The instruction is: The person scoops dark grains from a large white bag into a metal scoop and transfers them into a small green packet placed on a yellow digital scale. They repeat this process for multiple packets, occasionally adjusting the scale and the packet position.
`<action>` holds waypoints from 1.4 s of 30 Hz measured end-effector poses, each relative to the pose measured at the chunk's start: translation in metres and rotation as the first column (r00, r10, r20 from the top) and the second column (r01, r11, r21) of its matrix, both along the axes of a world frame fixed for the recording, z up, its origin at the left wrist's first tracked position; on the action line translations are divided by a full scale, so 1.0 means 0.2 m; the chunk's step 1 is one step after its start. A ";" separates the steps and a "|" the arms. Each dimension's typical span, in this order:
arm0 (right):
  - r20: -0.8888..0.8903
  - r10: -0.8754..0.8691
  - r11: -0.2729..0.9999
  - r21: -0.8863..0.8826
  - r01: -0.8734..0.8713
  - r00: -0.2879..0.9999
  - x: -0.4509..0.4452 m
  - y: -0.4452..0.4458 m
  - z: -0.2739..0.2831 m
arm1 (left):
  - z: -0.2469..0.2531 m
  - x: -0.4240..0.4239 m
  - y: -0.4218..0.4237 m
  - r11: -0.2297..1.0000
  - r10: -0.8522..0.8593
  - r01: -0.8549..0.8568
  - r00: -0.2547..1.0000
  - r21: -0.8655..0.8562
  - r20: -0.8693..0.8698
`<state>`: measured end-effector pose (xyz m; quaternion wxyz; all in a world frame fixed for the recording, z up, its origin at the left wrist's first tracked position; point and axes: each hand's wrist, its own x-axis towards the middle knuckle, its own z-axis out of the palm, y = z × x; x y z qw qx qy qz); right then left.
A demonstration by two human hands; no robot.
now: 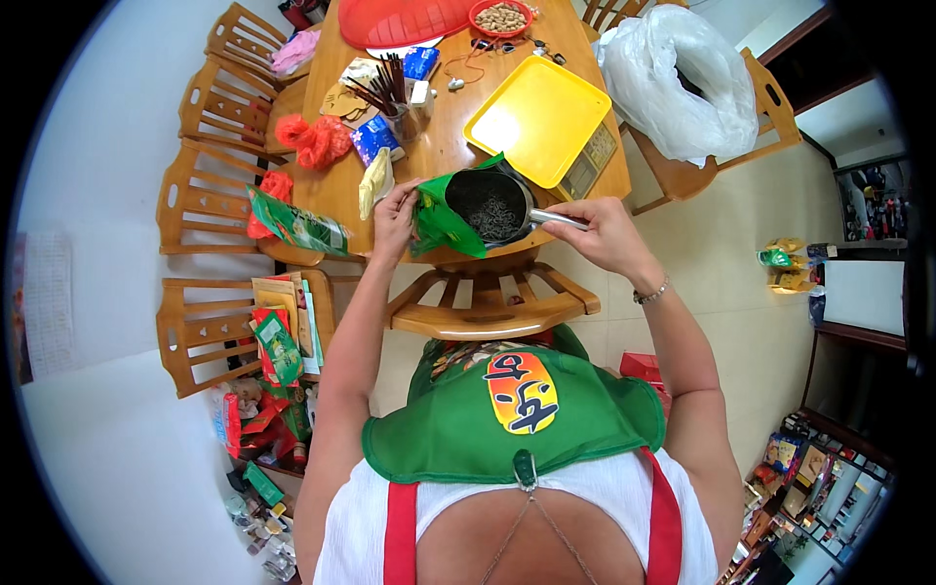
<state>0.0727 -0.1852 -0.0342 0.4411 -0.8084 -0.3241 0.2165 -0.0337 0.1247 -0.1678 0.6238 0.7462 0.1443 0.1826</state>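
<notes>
My left hand (395,219) pinches the left edge of a green foil pouch (442,219) whose mouth gapes toward me. In my right hand (607,230) is the metal handle of a scoop (563,219); its bowl sits at the mouth of the pouch. Dark twisted pieces (493,219), perhaps loose tea leaves, lie in the bowl. How much the pouch holds is hidden. A second green pouch (300,223) is left of my left hand, by the table's edge. Just beyond that hand stands a pale yellow packet (376,183).
A yellow tray (537,121) lies on the wooden table (431,157). A cup of dark chopsticks (402,121), a blue tissue pack (376,139) and a red basket of peanuts (501,17) stand farther back. A chair back (493,322) is between me and the table.
</notes>
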 end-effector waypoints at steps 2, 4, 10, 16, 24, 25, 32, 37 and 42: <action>-0.058 -0.005 0.997 -0.080 0.000 0.998 0.01 0.00 -0.03 | -0.05 0.01 -0.01 0.996 -0.006 0.001 0.999 -0.085 -0.049; -0.098 -0.003 0.997 -0.081 -0.005 0.995 0.03 0.02 -0.07 | -0.11 0.03 0.00 0.979 -0.037 0.026 0.998 -0.204 -0.050; -0.259 -0.015 1.000 0.021 0.021 0.966 -0.01 0.14 -0.14 | 0.06 0.09 0.00 0.981 0.170 -0.170 0.985 -0.097 -0.010; -0.215 -0.002 1.000 0.013 0.005 0.977 0.00 0.20 -0.13 | 0.65 -0.01 -0.15 0.436 -0.202 0.021 0.977 0.900 0.075; -0.174 0.053 0.998 0.035 -0.048 0.983 -0.02 0.18 -0.06 | 0.61 -0.01 -0.06 0.662 -0.179 0.199 0.978 0.723 -0.105; -0.183 0.053 0.998 0.043 -0.046 0.982 -0.02 0.15 -0.04 | 0.60 -0.02 -0.04 0.663 -0.204 0.226 0.972 0.714 -0.118; -0.207 0.041 0.999 0.037 -0.034 0.977 0.00 0.11 0.01 | 0.66 -0.01 0.00 0.672 -0.292 0.345 0.936 0.655 -0.194; -0.218 0.036 0.999 -0.002 -0.038 0.975 -0.01 0.07 0.03 | 0.67 -0.03 -0.05 0.653 -0.306 0.400 0.916 0.643 -0.260; -0.286 0.029 0.999 0.022 -0.023 0.958 -0.03 0.10 0.06 | 0.76 -0.02 -0.17 0.592 -0.236 0.392 0.920 0.705 -0.313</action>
